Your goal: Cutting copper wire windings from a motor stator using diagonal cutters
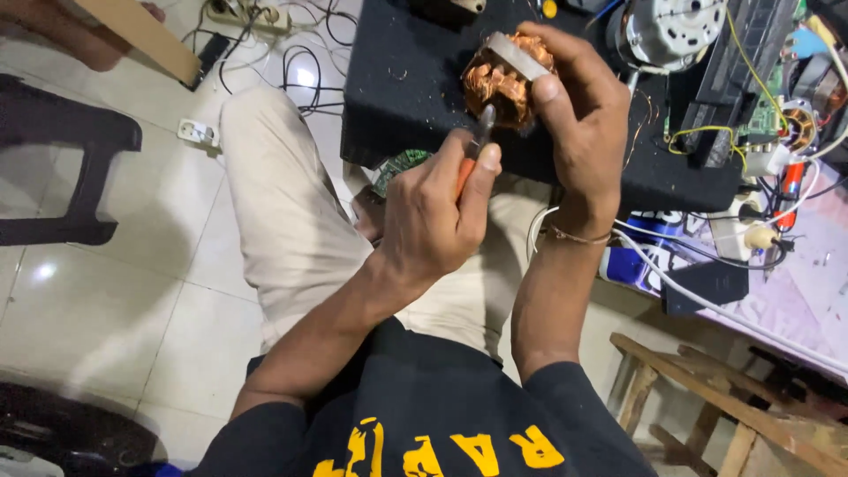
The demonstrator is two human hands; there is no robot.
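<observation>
Down in the head view, the person sits with legs in pale trousers under a black-covered bench. The right hand is wrapped around a motor coil, a lump of copper windings with a grey metal core, holding it just above the bench top with the thumb pressed on its side. The left hand is closed tight around the orange handles of a pair of pliers, whose dark tips touch the underside of the copper windings.

As far as can be judged, the work on the windings is in its middle: much of the copper is loose and ragged, and small bits of wire lie scattered on the bench cloth, yet most of the winding sits on the core.

To the right of the coil a second, round grey motor lies on the bench, near a green circuit board and yellow wires. A white cable trails past the right wrist. A dark plastic stool stands on the tiled floor at the left.
</observation>
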